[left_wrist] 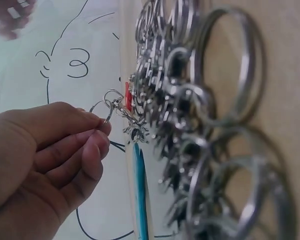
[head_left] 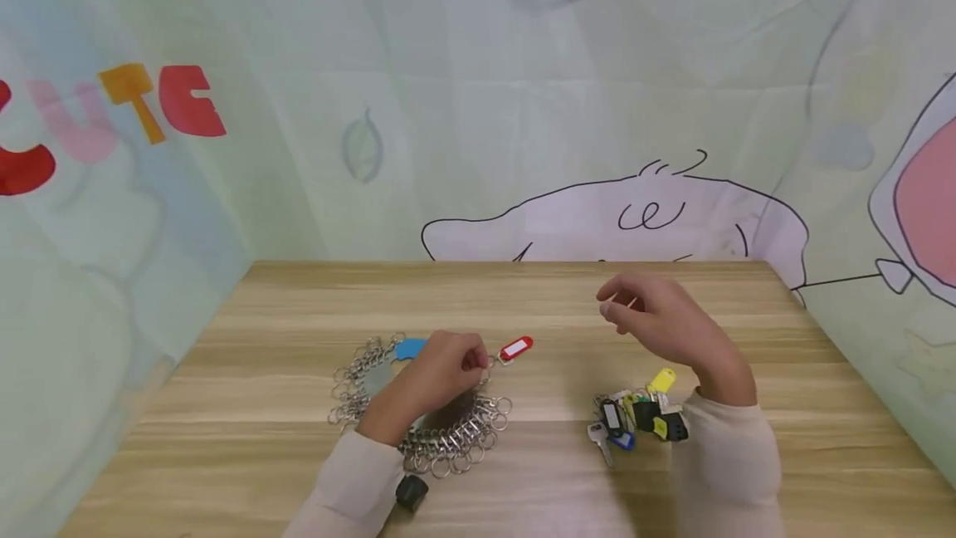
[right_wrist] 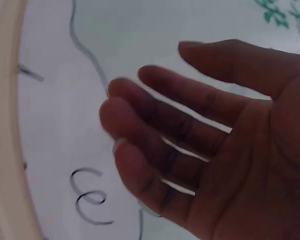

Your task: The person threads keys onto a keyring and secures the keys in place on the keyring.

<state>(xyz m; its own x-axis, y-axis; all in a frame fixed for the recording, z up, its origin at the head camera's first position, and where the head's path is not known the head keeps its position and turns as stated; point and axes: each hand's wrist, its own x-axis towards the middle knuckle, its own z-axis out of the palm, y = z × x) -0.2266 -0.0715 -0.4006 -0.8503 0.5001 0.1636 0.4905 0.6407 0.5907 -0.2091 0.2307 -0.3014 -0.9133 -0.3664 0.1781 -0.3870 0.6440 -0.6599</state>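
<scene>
Left hand [left_wrist: 55, 155] pinches a ring [left_wrist: 111, 111], clear only from its wrist view — right hand [head_left: 660, 326] relaxed, foreground rings [left_wrist: 249, 60] blurred.

Soft, even light fills the head view, with pale glare on the wooden tabletop [head_left: 553, 492]; up close, metal rings [left_wrist: 249, 60] blur, and the right hand [right_wrist: 240, 150] looks dim.
</scene>
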